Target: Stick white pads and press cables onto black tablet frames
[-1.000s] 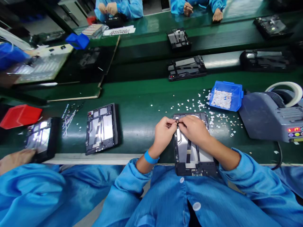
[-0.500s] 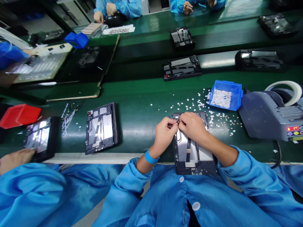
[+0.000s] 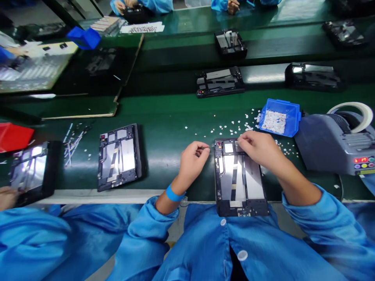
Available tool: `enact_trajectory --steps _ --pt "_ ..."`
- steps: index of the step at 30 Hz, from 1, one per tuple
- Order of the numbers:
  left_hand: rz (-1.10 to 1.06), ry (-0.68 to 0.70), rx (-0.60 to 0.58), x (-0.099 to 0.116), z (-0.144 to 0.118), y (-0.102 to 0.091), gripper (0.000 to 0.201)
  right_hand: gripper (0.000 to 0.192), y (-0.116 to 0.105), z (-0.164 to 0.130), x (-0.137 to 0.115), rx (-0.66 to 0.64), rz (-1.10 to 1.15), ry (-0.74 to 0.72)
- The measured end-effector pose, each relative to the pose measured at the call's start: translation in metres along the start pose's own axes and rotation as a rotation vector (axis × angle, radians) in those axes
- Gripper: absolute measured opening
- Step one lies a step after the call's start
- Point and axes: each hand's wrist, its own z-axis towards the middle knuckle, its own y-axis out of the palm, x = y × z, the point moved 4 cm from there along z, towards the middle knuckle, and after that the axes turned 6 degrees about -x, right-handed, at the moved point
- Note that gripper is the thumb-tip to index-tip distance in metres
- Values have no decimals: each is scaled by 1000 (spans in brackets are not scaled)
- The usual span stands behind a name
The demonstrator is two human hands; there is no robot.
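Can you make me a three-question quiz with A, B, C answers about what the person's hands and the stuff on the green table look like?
1. Where is the right hand?
A. on the top edge of the open tablet frame
B. inside the blue tray
C. on the tape dispenser

2. What colour is the tray of small white pieces?
A. red
B. blue
C. yellow

3. How is the left hand?
A. flat and open
B. gripping a tray
C. loosely curled beside the frame

Answers: 1 A, its fingers rest there. 2 B, blue walls show. 3 C, fingers bent, off the frame.
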Motion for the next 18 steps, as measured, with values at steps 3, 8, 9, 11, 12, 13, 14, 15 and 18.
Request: enact_trajectory --steps 3,8,9,11,12,13,14,15,18 --pt "223 152 -45 0 3 -9 15 26 28 21 -21 -120 0 54" --pt "427 385 -156 5 7 0 23 26 43 44 -27 -196 -134 81" --pt "454 416 -168 6 8 3 24 26 44 45 -26 -196 -158 82" --pt "502 461 -184 6 9 7 28 26 46 45 -26 -183 -191 82" --pt "526 474 -192 5 10 8 29 26 47 45 -26 -177 -199 80" --pt "549 482 -198 5 10 9 29 27 48 45 -25 -175 -202 79" --pt "571 487 -207 5 11 10 30 27 48 45 -25 -174 -200 77" --pt "593 489 -219 5 11 10 31 26 49 45 -25 -171 -197 73" --pt "659 490 -271 6 13 12 34 25 49 45 -25 -151 -199 67"
